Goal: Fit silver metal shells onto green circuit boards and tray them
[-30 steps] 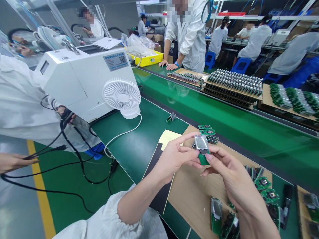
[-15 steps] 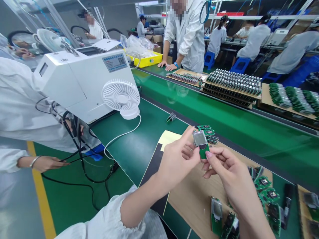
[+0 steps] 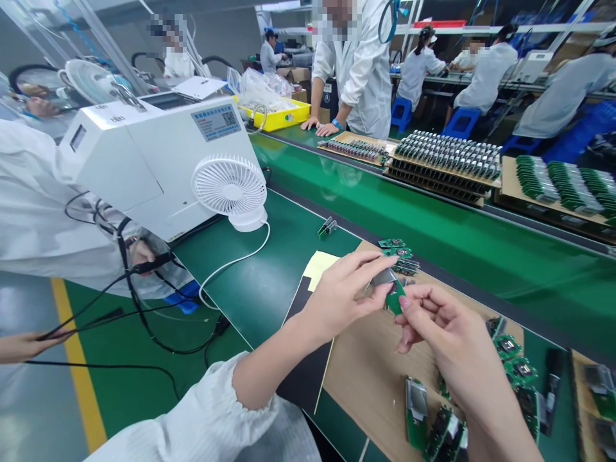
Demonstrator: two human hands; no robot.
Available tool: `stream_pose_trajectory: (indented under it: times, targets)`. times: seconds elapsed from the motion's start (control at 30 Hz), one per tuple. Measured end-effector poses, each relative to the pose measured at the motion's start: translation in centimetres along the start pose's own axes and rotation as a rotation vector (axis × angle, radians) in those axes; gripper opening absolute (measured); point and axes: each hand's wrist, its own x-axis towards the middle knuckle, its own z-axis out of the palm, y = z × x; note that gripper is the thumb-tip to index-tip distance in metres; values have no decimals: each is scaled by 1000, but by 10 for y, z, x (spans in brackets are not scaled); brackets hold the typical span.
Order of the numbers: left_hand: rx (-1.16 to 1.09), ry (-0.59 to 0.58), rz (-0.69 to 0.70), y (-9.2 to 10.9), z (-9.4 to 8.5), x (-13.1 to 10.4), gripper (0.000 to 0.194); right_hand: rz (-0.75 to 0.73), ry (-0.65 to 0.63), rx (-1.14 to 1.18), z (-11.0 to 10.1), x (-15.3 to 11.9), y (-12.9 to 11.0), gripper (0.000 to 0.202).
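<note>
While my left hand [image 3: 337, 292] pinches the screen [image 3: 384, 277] end of the circuit board [image 3: 395, 298] above the cardboard sheet [image 3: 368, 366], my right hand [image 3: 447, 327] grasps its bare end; light edge pressure, I judge, would avoid flexing it.

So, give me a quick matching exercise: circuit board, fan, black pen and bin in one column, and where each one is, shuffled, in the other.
1. circuit board
2. fan
3. black pen
4. bin

A. on the green work surface, to the right of the brown sheet
B. across the green strip, holding clear plastic bags
C. between the fingers of the left hand and right hand
D. beside the white machine

Pairs: 1-C, 2-D, 3-A, 4-B
</note>
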Motion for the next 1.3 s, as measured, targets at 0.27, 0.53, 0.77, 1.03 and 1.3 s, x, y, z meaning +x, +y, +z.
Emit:
stream_pose_trajectory:
  times: [0.27,0.53,0.77,1.03,1.3]
  targets:
    - [153,128,388,-22,0,2,22,100,-101,169,-6,2,-6,34]
    - [-55,38,192,-9,-5,0,30,70,-64,193,-3,2,-7,34]
    - [-221,-157,-13,5,-12,-3,48,-11,-46,-23,-6,-1,-3,26]
    - [-243,-120,-32,5,-7,0,38,-37,61,-107,3,-8,-8,19]
    - [-159,-60,4,6,-6,0,33,-31,119,-109,14,-16,-14,18]
